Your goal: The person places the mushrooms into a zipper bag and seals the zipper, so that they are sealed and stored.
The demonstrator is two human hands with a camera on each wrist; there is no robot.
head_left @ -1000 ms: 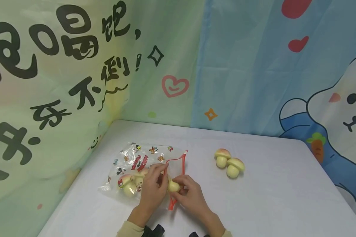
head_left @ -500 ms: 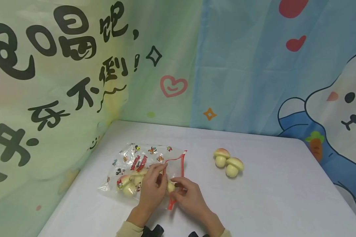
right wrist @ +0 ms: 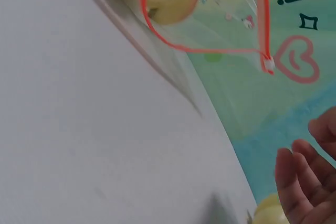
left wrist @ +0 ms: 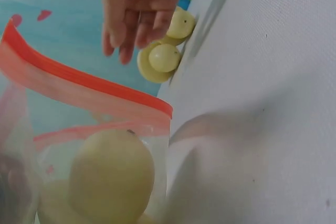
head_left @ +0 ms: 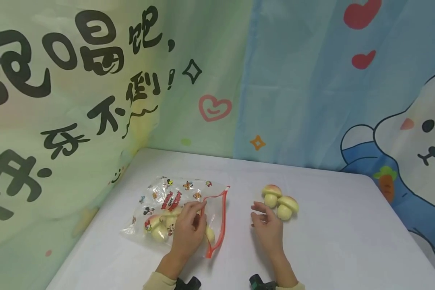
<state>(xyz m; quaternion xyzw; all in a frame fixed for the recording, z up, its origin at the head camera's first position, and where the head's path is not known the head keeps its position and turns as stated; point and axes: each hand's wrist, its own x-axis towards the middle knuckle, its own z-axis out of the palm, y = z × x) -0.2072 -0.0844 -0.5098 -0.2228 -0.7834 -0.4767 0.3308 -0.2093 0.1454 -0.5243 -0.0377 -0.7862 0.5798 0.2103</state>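
A clear zip bag [head_left: 214, 203] with a red closure and cartoon prints lies on its side, its mouth spread toward the right. My left hand [head_left: 189, 228] pinches the near rim of that mouth. Inside are several yellow mushroom-shaped pieces with pinkish caps [head_left: 159, 232]; one mushroom [left wrist: 113, 174] sits just within the mouth. My right hand [head_left: 269, 233] hovers right of the bag, fingers loosely bent and holding nothing. Just beyond its fingers, two more mushrooms [head_left: 284, 211] lie side by side on the table. In the right wrist view, the fingers [right wrist: 287, 182] partly cover one.
A white cloth covers the table [head_left: 333, 241]. Behind it hangs a printed backdrop [head_left: 293, 100], with another printed sheet [head_left: 76, 169] along the left side. Dark wrist devices [head_left: 262, 282] show at the bottom edge.
My right hand has let go of a mushroom in the bag's mouth and moved right to the two loose ones. My left hand keeps its hold on the bag rim.
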